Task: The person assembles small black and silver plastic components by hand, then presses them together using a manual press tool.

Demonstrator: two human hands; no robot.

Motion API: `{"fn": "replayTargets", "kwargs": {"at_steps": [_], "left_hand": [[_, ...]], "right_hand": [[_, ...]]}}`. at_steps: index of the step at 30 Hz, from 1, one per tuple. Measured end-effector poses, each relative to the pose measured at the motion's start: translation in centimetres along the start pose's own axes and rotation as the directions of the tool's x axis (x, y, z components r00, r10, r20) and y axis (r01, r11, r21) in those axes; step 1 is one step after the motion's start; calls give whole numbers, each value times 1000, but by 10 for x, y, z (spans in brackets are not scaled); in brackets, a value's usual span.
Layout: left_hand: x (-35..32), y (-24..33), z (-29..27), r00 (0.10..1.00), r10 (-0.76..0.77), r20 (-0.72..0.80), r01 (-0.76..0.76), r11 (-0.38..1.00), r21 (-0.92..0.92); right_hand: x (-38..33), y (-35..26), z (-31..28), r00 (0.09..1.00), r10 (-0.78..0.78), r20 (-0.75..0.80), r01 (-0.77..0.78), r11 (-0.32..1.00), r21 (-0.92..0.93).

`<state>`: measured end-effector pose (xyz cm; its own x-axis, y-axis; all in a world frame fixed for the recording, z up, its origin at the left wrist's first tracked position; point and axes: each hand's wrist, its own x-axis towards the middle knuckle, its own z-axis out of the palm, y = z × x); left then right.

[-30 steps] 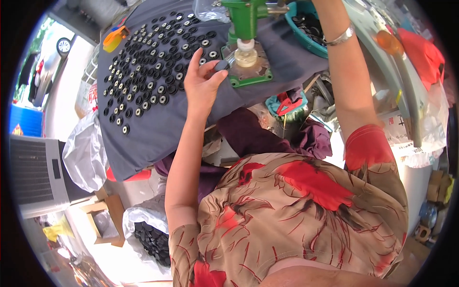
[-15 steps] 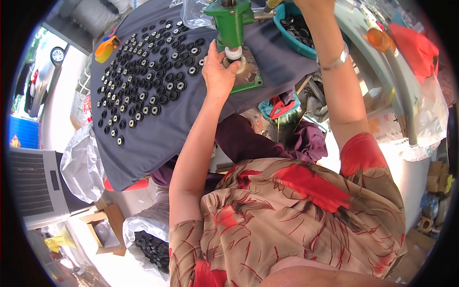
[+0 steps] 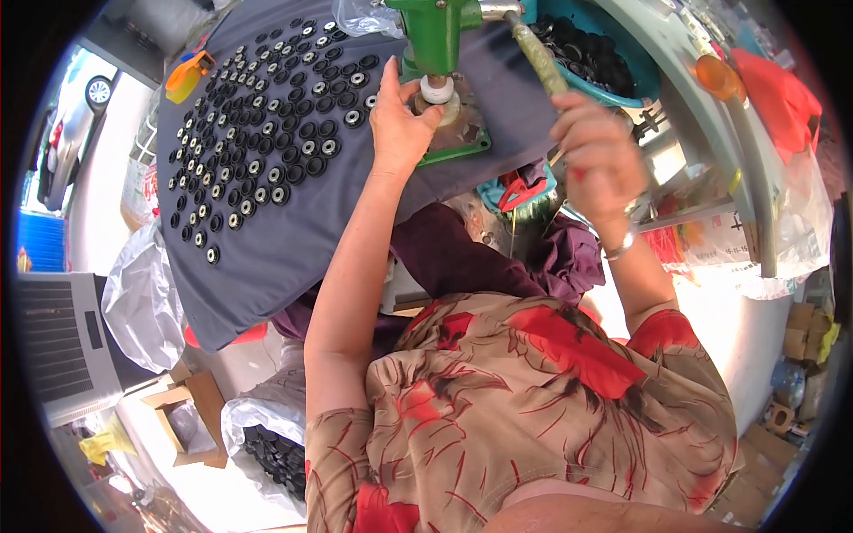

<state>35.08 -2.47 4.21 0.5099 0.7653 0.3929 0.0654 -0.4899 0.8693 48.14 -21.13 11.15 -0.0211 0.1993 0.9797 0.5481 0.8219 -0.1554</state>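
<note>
A green hand-lever press (image 3: 435, 40) stands at the far side of the cloth-covered table, its white-tipped ram (image 3: 436, 89) lowered over a pale round seat on the base plate (image 3: 458, 142). My left hand (image 3: 400, 124) is beside the seat, fingers and thumb apart, with the thumb near the seat. Whatever lies under the ram is mostly hidden. To the right, my right hand (image 3: 597, 151), smeared by motion, is closed round the lower end of the lever (image 3: 536, 58). Left of the press, many black round wheel-like pieces (image 3: 267, 129), some with metal centres, lie on the dark cloth.
A teal basin (image 3: 644, 93) of black rings stands behind the lever. An orange-yellow container (image 3: 185, 78) sits at the table's far left, and a clear plastic bag (image 3: 364, 18) beside the press. Below left are an open cardboard box (image 3: 209, 417) and a sack of black parts (image 3: 271, 457).
My right hand has come down and toward me, pulling the lever with it. The ram has dropped lower. My left hand stays beside the seat, its thumb slightly shifted.
</note>
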Motion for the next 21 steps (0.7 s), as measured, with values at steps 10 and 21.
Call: {"fn": "replayTargets", "kwargs": {"at_steps": [10,21], "left_hand": [[5,-9,6,999,33,30,-33,999,-20],[-43,6,-63,956,-238,173,292,685,-668]], "right_hand": [[4,-5,-5,997,56,50,-51,994,-93],[122,64,-44,991,-110,73,96,225,-970]]}}
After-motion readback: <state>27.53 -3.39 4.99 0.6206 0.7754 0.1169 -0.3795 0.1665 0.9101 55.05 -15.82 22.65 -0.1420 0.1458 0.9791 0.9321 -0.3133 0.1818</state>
